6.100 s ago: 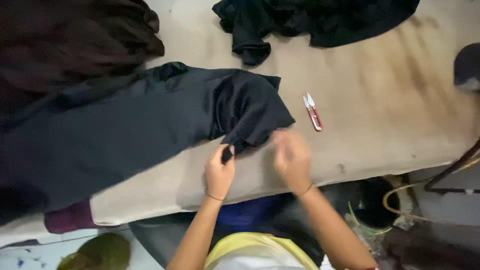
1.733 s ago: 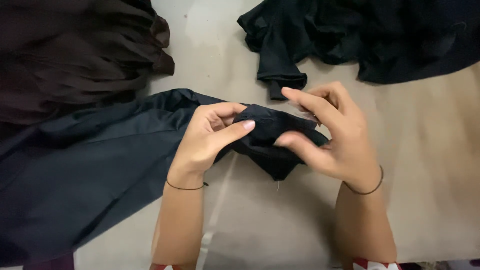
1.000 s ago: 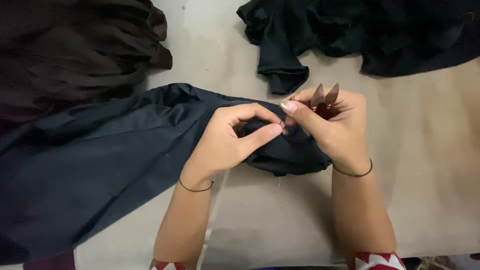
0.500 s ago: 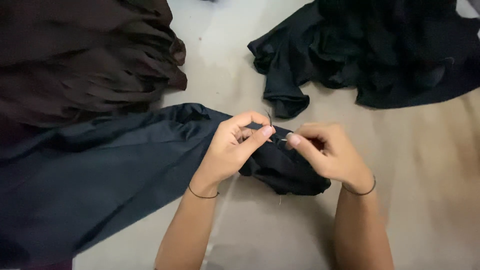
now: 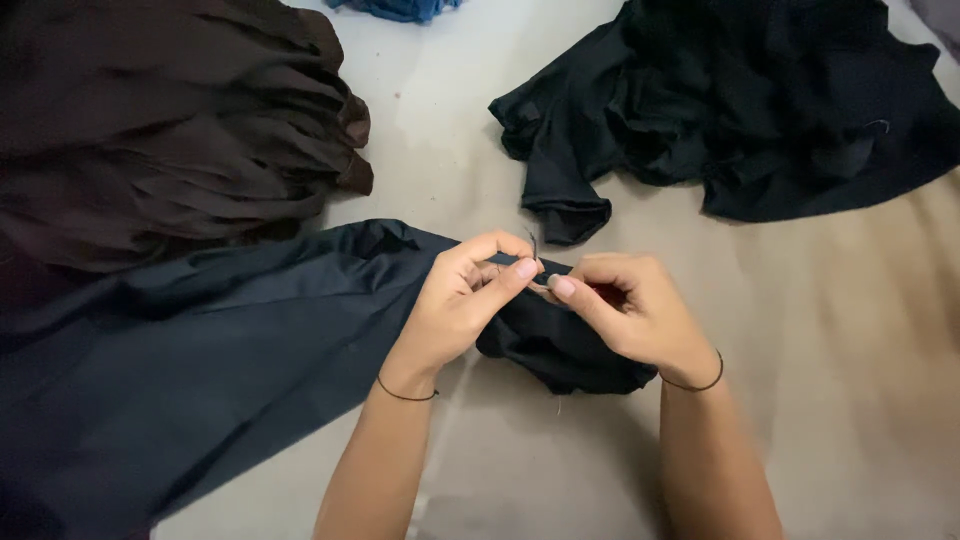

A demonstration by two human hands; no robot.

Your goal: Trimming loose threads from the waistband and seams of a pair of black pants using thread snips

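A dark navy garment (image 5: 230,350) lies spread across the table, reaching from the left edge to the middle. My left hand (image 5: 465,305) pinches its bunched end between thumb and forefinger, and a short thread (image 5: 533,243) sticks up there. My right hand (image 5: 640,320) is closed right beside it, fingertips meeting the left ones. A small red-handled thread snipper (image 5: 607,293) shows only as a red patch inside that palm. The garment's end (image 5: 560,350) bulges out under both hands.
A crumpled black garment (image 5: 740,110) lies at the far right. A dark brown pleated garment (image 5: 170,130) is heaped at the far left. A scrap of blue cloth (image 5: 400,8) shows at the top edge. The beige table top (image 5: 850,360) is stained at the right.
Both hands picked up the garment's end. The right hand brought the red snipper to it about a second ago. Now the hands sit lower and closer, fingertips touching, snipper tucked in the palm.
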